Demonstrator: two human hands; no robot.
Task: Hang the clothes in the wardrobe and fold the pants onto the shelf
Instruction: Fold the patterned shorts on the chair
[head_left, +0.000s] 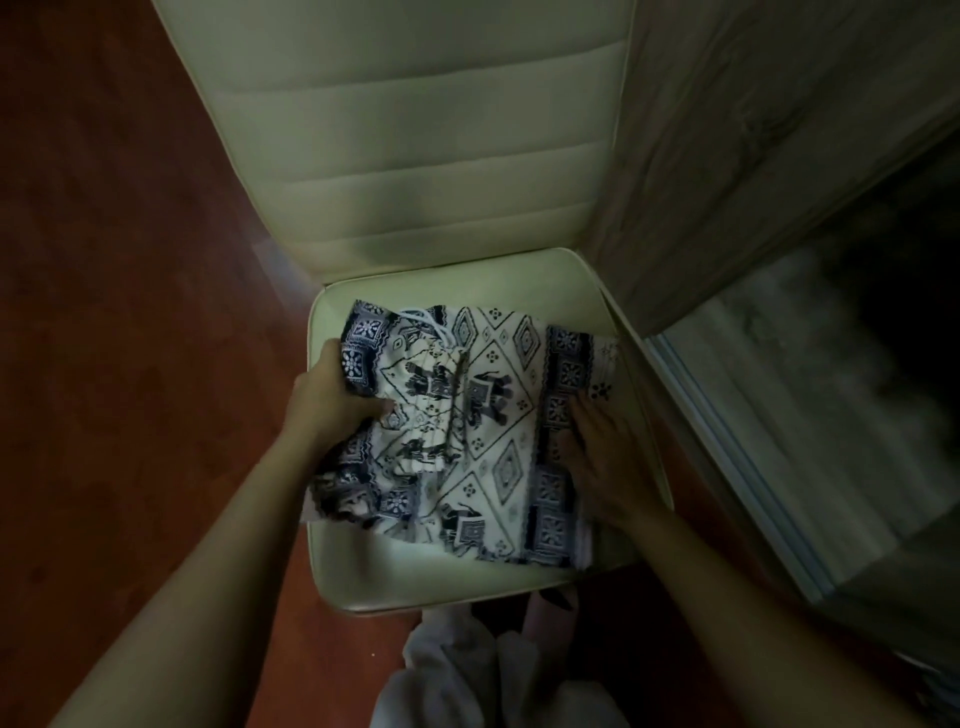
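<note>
White pants with a dark blue elephant and diamond print lie folded into a rough square on the seat of a cream padded chair. Their white drawstring shows near the far edge. My left hand grips the left edge of the folded pants, thumb on top and fingers curled around the cloth. Over on the right border strip of the pants, my right hand lies flat with fingers spread, pressing the fabric down.
The chair's ribbed backrest rises behind the seat. A wooden wardrobe panel and a sliding-door track stand to the right, with a dark interior beyond. Red-brown wood floor lies to the left. Pale clothing hangs below the seat's front edge.
</note>
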